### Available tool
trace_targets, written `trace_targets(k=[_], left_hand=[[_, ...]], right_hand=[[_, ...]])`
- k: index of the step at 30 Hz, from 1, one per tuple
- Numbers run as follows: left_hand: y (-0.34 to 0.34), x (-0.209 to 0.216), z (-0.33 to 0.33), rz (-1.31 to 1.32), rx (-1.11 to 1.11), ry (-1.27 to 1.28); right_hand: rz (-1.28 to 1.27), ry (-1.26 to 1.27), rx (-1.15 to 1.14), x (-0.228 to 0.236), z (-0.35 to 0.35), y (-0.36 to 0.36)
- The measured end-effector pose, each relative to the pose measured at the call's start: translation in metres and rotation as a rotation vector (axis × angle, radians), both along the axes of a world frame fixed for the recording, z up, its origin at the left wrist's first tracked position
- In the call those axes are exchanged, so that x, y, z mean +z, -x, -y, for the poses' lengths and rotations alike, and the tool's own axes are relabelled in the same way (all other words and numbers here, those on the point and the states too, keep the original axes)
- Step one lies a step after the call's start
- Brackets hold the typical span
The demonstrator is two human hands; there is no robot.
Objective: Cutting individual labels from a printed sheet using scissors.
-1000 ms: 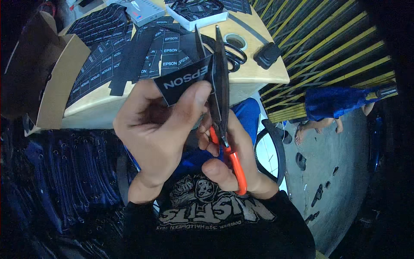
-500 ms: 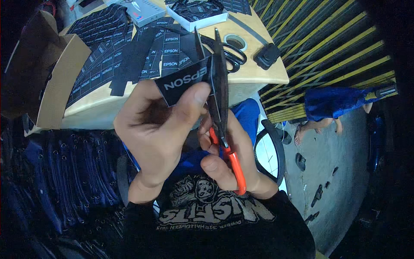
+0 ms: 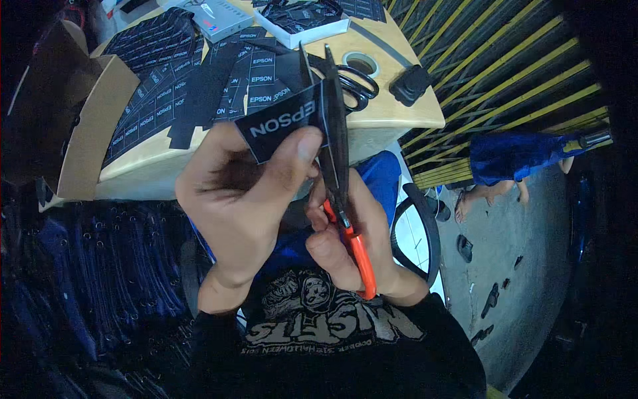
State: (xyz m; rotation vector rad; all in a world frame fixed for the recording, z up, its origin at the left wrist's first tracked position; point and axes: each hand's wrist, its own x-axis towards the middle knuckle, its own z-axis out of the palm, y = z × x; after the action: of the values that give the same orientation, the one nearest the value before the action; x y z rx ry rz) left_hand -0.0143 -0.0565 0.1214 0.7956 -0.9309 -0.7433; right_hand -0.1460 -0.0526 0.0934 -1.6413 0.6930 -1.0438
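Note:
Between thumb and fingers, my left hand pinches a small black label with pale printing. My right hand grips red-handled scissors, their dark blades pointing up and slightly apart. The label's right edge lies between the blades. Beyond my hands, sheets of black printed labels and dark strips cover much of the wooden table. A second pair of scissors with black handles rests on the table, partly hidden behind the blades.
An open cardboard box stands at the table's left. A white tray of cut labels, a flat box, a tape roll and a black device are on top. Dark blue straps hang at left; a folding gate is at right.
The scissors and my right hand have shifted slightly left, and the blades sit a little closer together. The label has moved slightly left and up with my left hand.

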Motion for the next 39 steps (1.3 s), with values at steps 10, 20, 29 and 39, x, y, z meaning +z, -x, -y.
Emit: trace_targets(k=[10,20,29,39], left_hand=[[0.0020,-0.0002,0.0018,0.005,-0.001,-0.002],[0.0010,0.0019,0.0012,-0.040,-0.015,-0.028],[-0.0003,-0.0006,0.0027,-0.090,-0.037,-0.038],[-0.0025,0.0012,0.0041,-0.136,-0.082,0.029]], right_hand=[[-0.033,0.031,-0.033,-0.0036,0.0003,0.0009],[-0.047,0.032,-0.069,-0.0006,-0.0017,-0.0018],[-0.055,0.035,-0.124,-0.0047,-0.0022,-0.0061],[-0.090,0.058,-0.122,-0.0024,-0.0020,-0.0065]])
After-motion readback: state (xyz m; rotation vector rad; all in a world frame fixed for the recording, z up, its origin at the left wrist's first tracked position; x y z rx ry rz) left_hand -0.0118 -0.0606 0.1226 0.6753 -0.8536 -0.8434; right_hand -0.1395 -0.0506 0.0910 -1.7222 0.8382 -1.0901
